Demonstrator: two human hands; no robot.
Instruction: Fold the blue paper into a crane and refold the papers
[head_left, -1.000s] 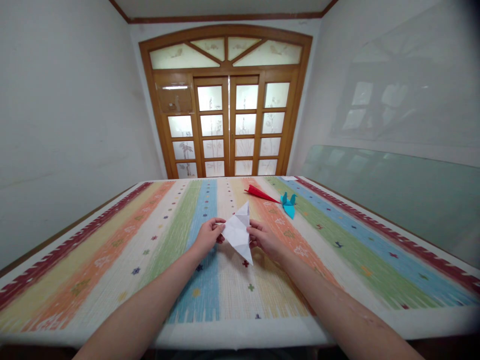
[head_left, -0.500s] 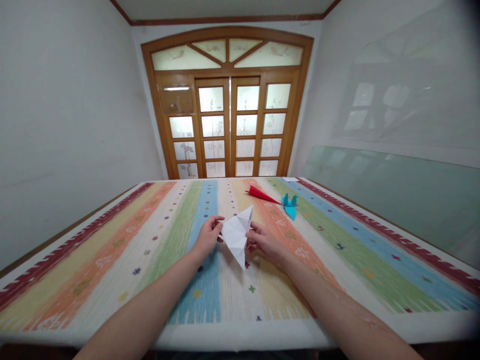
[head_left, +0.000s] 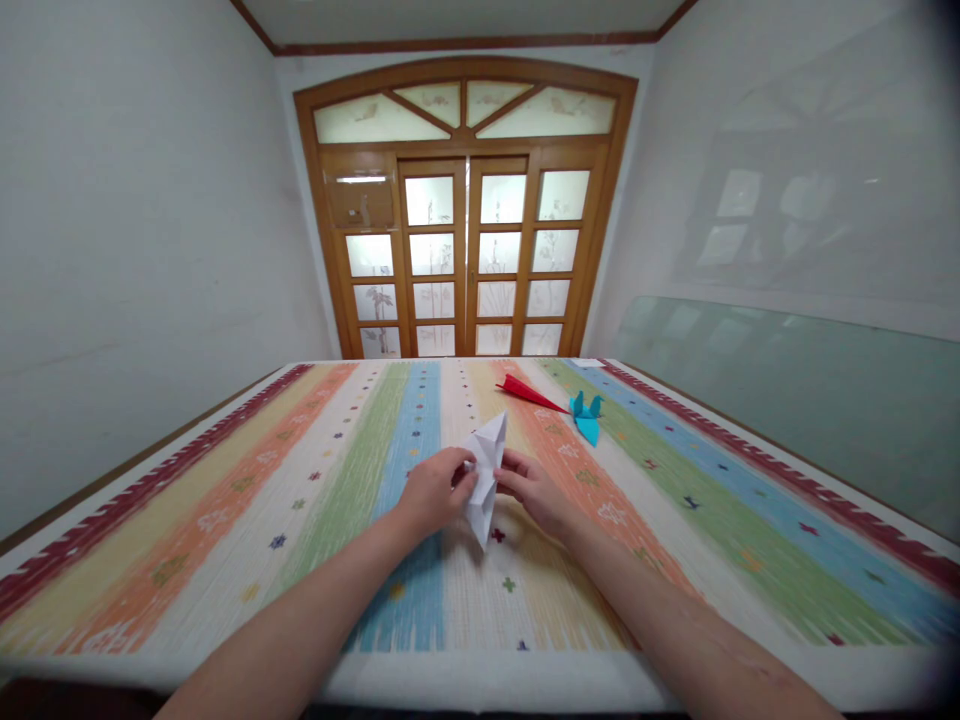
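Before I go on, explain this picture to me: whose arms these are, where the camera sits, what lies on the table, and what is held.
There is no machine here. The camera sits on a person's head and looks forward and down, so the two bare arms are that person's own. The left hand and right hand together pinch a folded white paper just above a table with a striped cloth. Farther back on the cloth lie a folded red paper and a blue paper bird. Behind stands a wooden door.
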